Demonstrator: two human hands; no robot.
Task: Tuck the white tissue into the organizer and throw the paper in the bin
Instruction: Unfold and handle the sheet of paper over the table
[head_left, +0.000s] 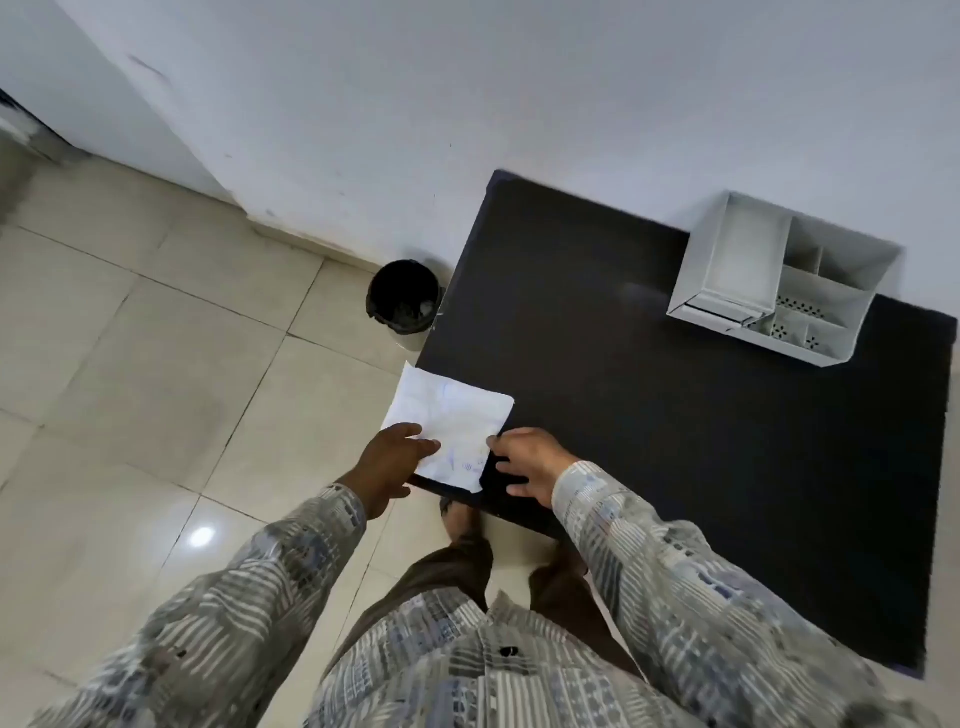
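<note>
— Pale floor tiles (156, 364) run up to a white wall (467, 78), and a black desk (675, 441) stands against that wall. What sits on the desk?

— A white organizer (779, 280) at the far edge, against the wall, near the far right corner. It has one large open compartment on its left and several smaller ones on its right, some with dotted holes in the bottom. I see nothing inside them.

— And the paper?

— A white sheet of paper (449, 423) lies at the desk's near left corner, overhanging the left edge. It looks creased, with faint bluish marks. Whether it is the tissue or the paper I cannot tell.

— Are the hands on it?

— The left hand (389, 462) comes in from off the desk's left edge, its fingers resting on the sheet's near left part, thumb stretched over the top. The grip looks loose, fingers apart, not clamped. The right hand (530, 462) lies flat on the desk at the near edge, fingers spread, fingertips touching the sheet's right border.

— Where is the bin?

— A round black bin (402, 296) stands on the floor just beside the desk's left edge, close to the wall. It is lined in black, with something pale in the bottom.

— Anything else?

— Patterned grey sleeves (675, 597) and dark trousers (447, 582) below.
</note>
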